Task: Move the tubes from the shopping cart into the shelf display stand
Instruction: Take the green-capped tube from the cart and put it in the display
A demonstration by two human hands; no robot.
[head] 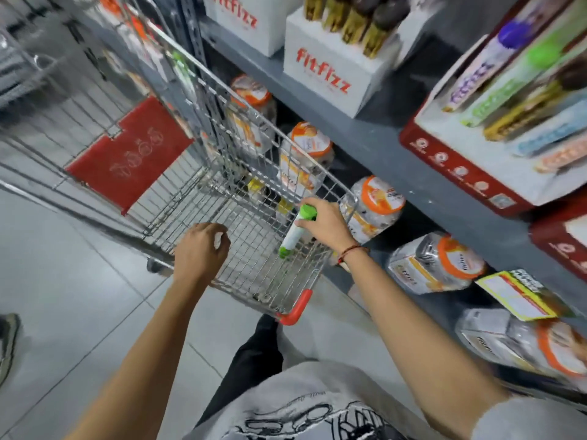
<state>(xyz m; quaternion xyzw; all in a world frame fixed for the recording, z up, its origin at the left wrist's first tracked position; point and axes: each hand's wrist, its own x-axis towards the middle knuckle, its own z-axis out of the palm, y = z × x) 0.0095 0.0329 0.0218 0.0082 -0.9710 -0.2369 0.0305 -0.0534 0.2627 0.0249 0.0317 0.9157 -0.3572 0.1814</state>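
My right hand (325,222) grips a white tube with a green cap (295,231) by its top end, holding it tilted over the near right corner of the wire shopping cart (241,173). My left hand (203,246) hovers curled over the cart's near rim, and I cannot tell whether it holds anything. The red and white display stand (460,166) sits on the grey shelf (374,144) at upper right, with several coloured tubes (514,100) lying in it.
White "fitfizz" boxes (327,71) with dark tubes stand on the same shelf. Clear jars with orange lids (435,262) line the lower shelf beside the cart. The cart has a red handle end (297,308) near my legs. A shoe (8,341) shows at far left.
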